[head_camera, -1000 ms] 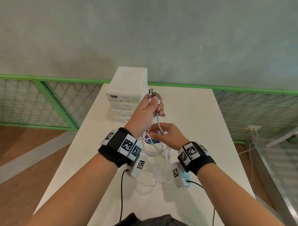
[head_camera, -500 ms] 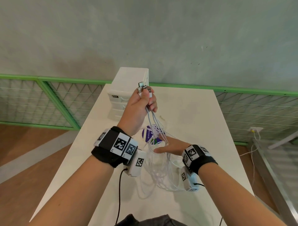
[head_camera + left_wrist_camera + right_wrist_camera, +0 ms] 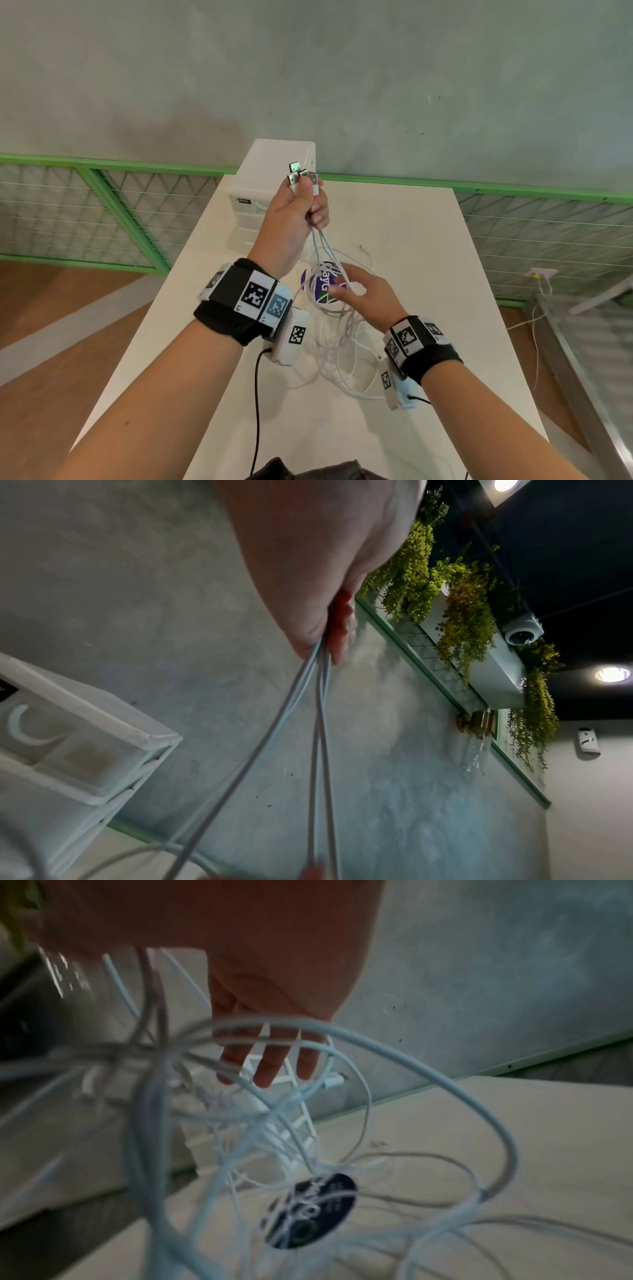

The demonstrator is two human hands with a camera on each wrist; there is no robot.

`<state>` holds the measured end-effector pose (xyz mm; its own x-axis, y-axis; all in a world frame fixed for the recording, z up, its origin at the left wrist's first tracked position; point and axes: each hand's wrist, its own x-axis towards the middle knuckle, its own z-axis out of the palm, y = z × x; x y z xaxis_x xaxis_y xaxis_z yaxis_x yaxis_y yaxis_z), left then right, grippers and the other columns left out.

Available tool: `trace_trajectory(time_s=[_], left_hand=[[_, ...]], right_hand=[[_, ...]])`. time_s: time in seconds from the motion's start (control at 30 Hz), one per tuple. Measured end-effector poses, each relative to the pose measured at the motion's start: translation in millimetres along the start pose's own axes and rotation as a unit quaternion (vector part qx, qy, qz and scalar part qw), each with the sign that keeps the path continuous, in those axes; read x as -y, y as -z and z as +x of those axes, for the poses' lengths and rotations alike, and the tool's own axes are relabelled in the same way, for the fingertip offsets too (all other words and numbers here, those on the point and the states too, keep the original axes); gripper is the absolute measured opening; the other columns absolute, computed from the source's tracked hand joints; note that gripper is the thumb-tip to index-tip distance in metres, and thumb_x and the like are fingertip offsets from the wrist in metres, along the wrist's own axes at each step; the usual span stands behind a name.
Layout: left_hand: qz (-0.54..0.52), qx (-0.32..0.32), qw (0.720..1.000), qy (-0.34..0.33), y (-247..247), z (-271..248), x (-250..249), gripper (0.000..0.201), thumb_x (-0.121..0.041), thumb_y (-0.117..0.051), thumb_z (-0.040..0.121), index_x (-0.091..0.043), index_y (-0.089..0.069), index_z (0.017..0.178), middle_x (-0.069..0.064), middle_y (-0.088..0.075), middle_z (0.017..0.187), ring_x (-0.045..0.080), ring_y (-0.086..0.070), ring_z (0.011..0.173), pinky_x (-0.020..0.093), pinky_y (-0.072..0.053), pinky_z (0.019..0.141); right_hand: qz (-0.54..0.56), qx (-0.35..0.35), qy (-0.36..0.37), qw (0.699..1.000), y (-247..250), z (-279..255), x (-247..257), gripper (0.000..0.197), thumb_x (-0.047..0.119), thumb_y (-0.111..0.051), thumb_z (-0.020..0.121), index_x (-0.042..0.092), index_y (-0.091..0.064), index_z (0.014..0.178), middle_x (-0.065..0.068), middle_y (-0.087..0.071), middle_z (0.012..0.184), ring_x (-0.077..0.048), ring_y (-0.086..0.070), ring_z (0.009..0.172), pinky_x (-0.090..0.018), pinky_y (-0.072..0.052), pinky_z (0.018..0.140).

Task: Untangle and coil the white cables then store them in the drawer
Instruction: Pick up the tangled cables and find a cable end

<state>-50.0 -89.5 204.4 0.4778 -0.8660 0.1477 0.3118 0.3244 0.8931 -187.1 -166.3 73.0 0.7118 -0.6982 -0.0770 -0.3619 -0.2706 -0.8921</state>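
Observation:
My left hand [image 3: 301,212] is raised above the table and grips a bunch of white cables [image 3: 337,329] near their metal USB plugs [image 3: 301,174], which stick up out of the fist. The strands [image 3: 315,723] hang from that fist into a tangled heap on the white table [image 3: 428,260]. Lower down, my right hand [image 3: 356,291] reaches among the hanging strands with straight, spread fingers [image 3: 267,1066] and grips nothing. The white drawer unit [image 3: 270,185] stands at the table's far left, behind the left hand; its drawers [image 3: 68,750] look shut.
A round dark blue sticker [image 3: 320,284] lies on the table under the cables. Green mesh fencing [image 3: 102,212] runs along the table's far and left sides. A grey wall [image 3: 376,85] rises behind. Black wrist-camera leads [image 3: 257,394] trail off the table's near edge.
My left hand has lifted the cable plugs higher and farther from me, drawing the strands taut. My right hand has let go, opened its fingers and moved lower among the strands.

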Motion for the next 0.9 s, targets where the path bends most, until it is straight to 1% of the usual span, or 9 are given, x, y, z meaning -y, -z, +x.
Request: trace_trajectory(time_s=[0.17, 0.23, 0.33, 0.4, 0.53, 0.6, 0.67, 0.77, 0.9], left_hand=[[0.017, 0.008, 1.0, 0.009, -5.6, -8.3, 4.7, 0.026, -0.016, -0.024, 0.105, -0.011, -0.044, 0.088, -0.008, -0.036, 0.056, 0.008, -0.033, 0.051, 0.02, -0.03, 0.054], [0.012, 0.011, 1.0, 0.014, -9.1, -10.4, 5.5, 0.026, -0.016, -0.024, 0.104, -0.011, -0.044, 0.088, -0.01, -0.038, 0.055, 0.007, -0.034, 0.051, 0.02, -0.031, 0.053], [0.003, 0.026, 1.0, 0.015, -17.9, -15.2, 5.8, 0.027, -0.015, -0.024, 0.104, -0.011, -0.044, 0.087, -0.009, -0.038, 0.055, 0.007, -0.034, 0.05, 0.02, -0.029, 0.053], [0.016, 0.039, 0.999, -0.002, -19.3, -18.1, 4.9, 0.027, -0.014, -0.025, 0.104, -0.012, -0.043, 0.085, -0.006, -0.035, 0.059, 0.007, -0.033, 0.052, 0.02, -0.028, 0.054], [0.035, 0.029, 0.998, -0.037, -5.3, -17.8, -2.2, 0.025, -0.015, -0.026, 0.104, -0.011, -0.044, 0.087, -0.002, -0.032, 0.063, 0.008, -0.033, 0.053, 0.02, -0.029, 0.054], [0.031, 0.013, 0.999, -0.043, 1.1, -16.8, -3.3, 0.027, -0.014, -0.024, 0.105, -0.009, -0.043, 0.088, -0.005, -0.035, 0.06, 0.009, -0.033, 0.053, 0.02, -0.03, 0.053], [0.032, 0.012, 0.998, -0.047, 3.7, -15.8, -2.2, 0.027, -0.013, -0.023, 0.105, -0.009, -0.043, 0.088, -0.007, -0.036, 0.059, 0.008, -0.033, 0.053, 0.019, -0.03, 0.053], [0.041, 0.023, 0.998, -0.052, 4.8, -15.7, 0.1, 0.021, -0.021, -0.03, 0.1, -0.01, -0.043, 0.088, -0.004, -0.032, 0.062, 0.008, -0.033, 0.053, 0.019, -0.031, 0.053], [0.053, 0.005, 0.998, -0.031, 8.7, -14.0, 6.0, 0.025, -0.017, -0.026, 0.104, -0.011, -0.043, 0.088, -0.003, -0.031, 0.062, 0.008, -0.032, 0.053, 0.019, -0.029, 0.054]], right_hand=[[0.054, -0.029, 0.071, 0.996, -11.5, -1.1, 27.7, 0.038, 0.047, -0.072, 0.075, 0.032, -0.065, 0.109, 0.008, -0.07, 0.097, -0.001, -0.063, 0.091, -0.011, -0.043, 0.079], [0.062, 0.036, 0.064, 0.995, -18.1, -0.6, 32.2, 0.024, 0.021, -0.073, 0.08, 0.029, -0.067, 0.102, 0.009, -0.071, 0.097, -0.002, -0.064, 0.093, -0.014, -0.045, 0.083], [0.043, 0.158, 0.039, 0.986, -29.2, 1.5, 29.4, 0.039, 0.001, -0.062, 0.08, 0.036, -0.064, 0.097, 0.025, -0.066, 0.088, -0.004, -0.06, 0.09, -0.009, -0.046, 0.079], [0.01, 0.193, 0.024, 0.981, -33.0, 2.7, 26.4, 0.042, 0.001, -0.06, 0.078, 0.038, -0.064, 0.097, 0.03, -0.063, 0.09, -0.008, -0.058, 0.086, -0.007, -0.046, 0.073], [-0.06, 0.212, 0.003, 0.975, -27.2, 6.5, 13.0, 0.048, 0.021, -0.065, 0.068, 0.034, -0.058, 0.113, 0.011, -0.059, 0.122, -0.023, -0.061, 0.092, -0.027, -0.051, 0.084], [-0.084, 0.207, -0.01, 0.975, -20.7, 8.5, 7.1, 0.055, 0.021, -0.071, 0.074, 0.029, -0.051, 0.125, 0.012, -0.052, 0.125, -0.011, -0.055, 0.087, -0.016, -0.044, 0.076], [-0.066, 0.198, -0.02, 0.978, -17.7, 9.0, 3.7, 0.071, 0.015, -0.076, 0.074, 0.028, -0.041, 0.136, 0.011, -0.046, 0.13, -0.002, -0.049, 0.102, -0.016, -0.038, 0.086], [-0.062, 0.142, -0.003, 0.988, -20.2, 8.8, -3.9, 0.083, 0.013, -0.079, 0.07, 0.026, -0.036, 0.141, 0.007, -0.042, 0.138, -0.008, -0.039, 0.125, -0.023, -0.031, 0.102], [-0.089, 0.049, 0.036, 0.994, -22.0, 8.7, -9.2, 0.062, 0.028, -0.078, 0.073, 0.026, -0.051, 0.129, 0.005, -0.053, 0.126, -0.012, -0.051, 0.116, -0.028, -0.041, 0.1]])
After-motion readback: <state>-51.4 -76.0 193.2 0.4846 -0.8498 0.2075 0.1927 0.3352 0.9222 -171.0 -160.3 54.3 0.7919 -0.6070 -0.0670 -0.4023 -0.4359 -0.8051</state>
